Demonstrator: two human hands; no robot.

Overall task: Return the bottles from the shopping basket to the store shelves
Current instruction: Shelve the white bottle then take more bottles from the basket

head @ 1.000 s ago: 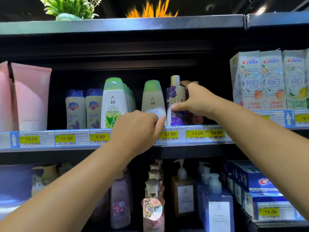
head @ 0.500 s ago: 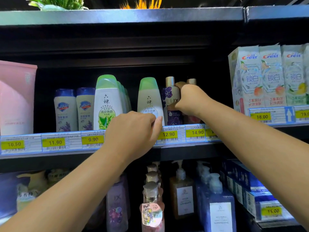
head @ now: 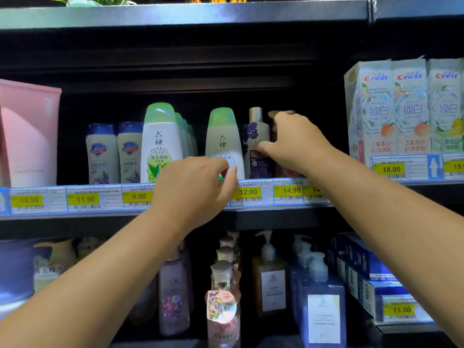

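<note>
On the middle shelf (head: 251,209) my right hand (head: 293,144) curls round a pinkish bottle (head: 286,172) with a gold cap. My hand hides most of that bottle. My thumb lies against the purple bottle (head: 256,156) standing just left of it. My left hand (head: 198,187) grips the shelf's front price rail (head: 82,199), its fingers curled over the edge in front of a green-capped white bottle (head: 222,136). The shopping basket is out of view.
Left on the same shelf stand a taller green-capped bottle (head: 160,144), two blue-capped bottles (head: 100,154) and a pink pack (head: 27,134). Toothpaste boxes (head: 391,109) fill the right. Pump bottles (head: 319,297) and several capped bottles (head: 222,292) stand on the shelf below.
My right hand has slid down from the bottle necks to the bodies, and its thumb now reaches across to the purple bottle. My left hand stays on the rail.
</note>
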